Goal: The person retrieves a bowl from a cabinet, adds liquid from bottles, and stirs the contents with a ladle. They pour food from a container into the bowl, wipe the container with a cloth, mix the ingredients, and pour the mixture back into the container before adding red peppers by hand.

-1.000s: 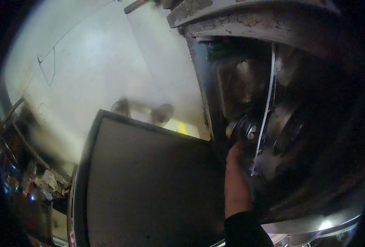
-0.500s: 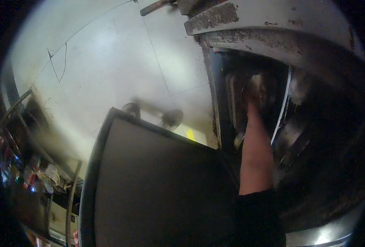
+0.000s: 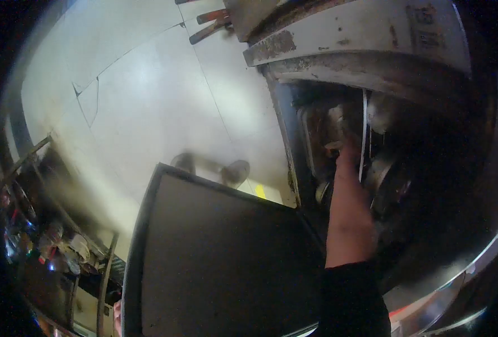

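Step in hand looks like a reach into the dark cabinet (image 3: 282, 126), right of centre: right hand (image 3: 347, 149) at a shiny item (image 3: 335, 119), upper right of frame, too dim to tell its grip. Left hand (image 3: 117, 318), lower left, at the open door's (image 3: 226, 253) edge, grip hidden; next move seems to call for clearing the white rod (image 3: 365, 121) alongside.

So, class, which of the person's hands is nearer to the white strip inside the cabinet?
Right. The right hand reaches into the cabinet, appearing close beside the white strip; the left hand is farther off, at the open door's outer edge.
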### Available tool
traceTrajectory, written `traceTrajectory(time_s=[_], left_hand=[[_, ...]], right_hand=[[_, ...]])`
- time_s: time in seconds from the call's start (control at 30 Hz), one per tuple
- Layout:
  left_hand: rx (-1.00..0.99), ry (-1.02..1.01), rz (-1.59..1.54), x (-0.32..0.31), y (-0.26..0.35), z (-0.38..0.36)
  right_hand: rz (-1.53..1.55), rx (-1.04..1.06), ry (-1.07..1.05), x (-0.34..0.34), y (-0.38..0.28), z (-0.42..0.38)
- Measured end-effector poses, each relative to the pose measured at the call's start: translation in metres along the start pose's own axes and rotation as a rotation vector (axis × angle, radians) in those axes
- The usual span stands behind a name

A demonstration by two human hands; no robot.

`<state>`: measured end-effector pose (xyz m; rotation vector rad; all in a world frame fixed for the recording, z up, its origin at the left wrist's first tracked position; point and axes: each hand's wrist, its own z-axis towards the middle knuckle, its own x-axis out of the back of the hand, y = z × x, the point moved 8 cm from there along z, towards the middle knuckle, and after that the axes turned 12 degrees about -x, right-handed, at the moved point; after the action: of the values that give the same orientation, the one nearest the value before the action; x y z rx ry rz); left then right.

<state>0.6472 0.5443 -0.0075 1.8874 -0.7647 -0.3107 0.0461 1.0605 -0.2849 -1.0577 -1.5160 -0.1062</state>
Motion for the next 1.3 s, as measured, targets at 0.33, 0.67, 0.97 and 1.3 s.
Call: traceTrajectory(time_s=[0.33,0.67,0.97,1.3], left_hand=[[-0.033,-0.079,-0.001,-0.01,0.006,0.009],[0.173,-0.18,-0.144,-0.007,0.01,-0.018],[0.077,-0.724,0.176,-0.068,0.062,0.069],[0.269,-0.781,-0.091,-0.357,0.194,0.155]], right_hand=[[0.149,-0.17,-0.071,-0.01,0.028,0.0],[0.356,0.131,-0.523,-0.011,0.012,-0.137],[1.127,-0.693,-1.175,0.278,-0.172,-0.481],[1.169,0.088,-0.007,0.677,-0.153,-0.356]])
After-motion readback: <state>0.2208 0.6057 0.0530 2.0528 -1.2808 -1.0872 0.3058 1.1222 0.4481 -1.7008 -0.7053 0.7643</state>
